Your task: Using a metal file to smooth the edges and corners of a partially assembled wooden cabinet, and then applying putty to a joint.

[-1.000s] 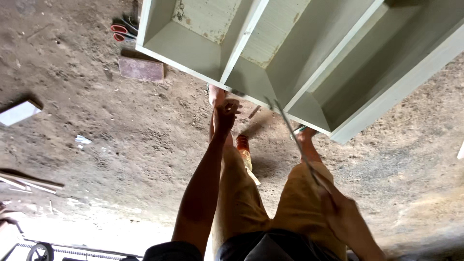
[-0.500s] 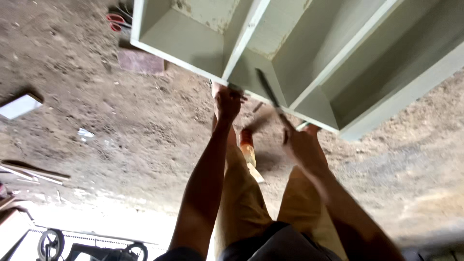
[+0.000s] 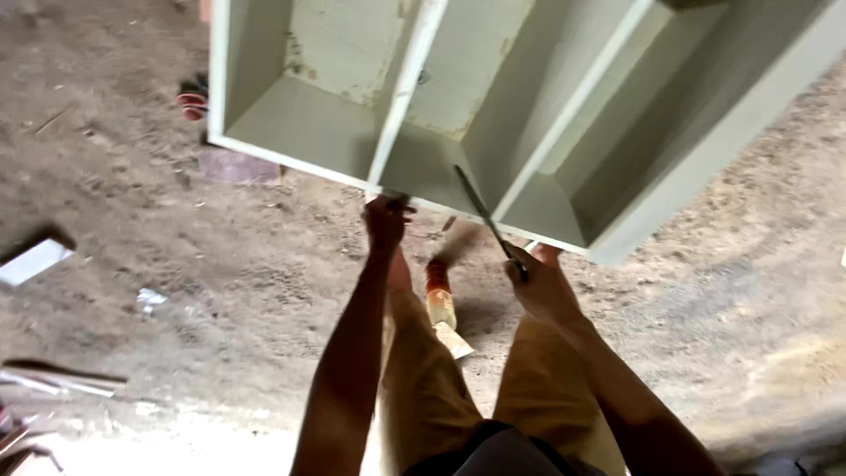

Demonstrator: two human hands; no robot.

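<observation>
The right hand (image 3: pixel 539 286) is gripping a thin blade (image 3: pixel 483 211), now swinging up into the cabinet (image 3: pixel 564 106) compartment. The left hand (image 3: pixel 386 222) is still clasping the cabinet's front edge, above the dirt floor (image 3: pixel 176 264).

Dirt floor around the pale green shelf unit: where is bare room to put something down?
Bare dirt floor lies between the shelf unit and the white board at left, and right of the right hand. It is crowded between the legs, by the brush, and at lower left by the scrap sticks.
</observation>
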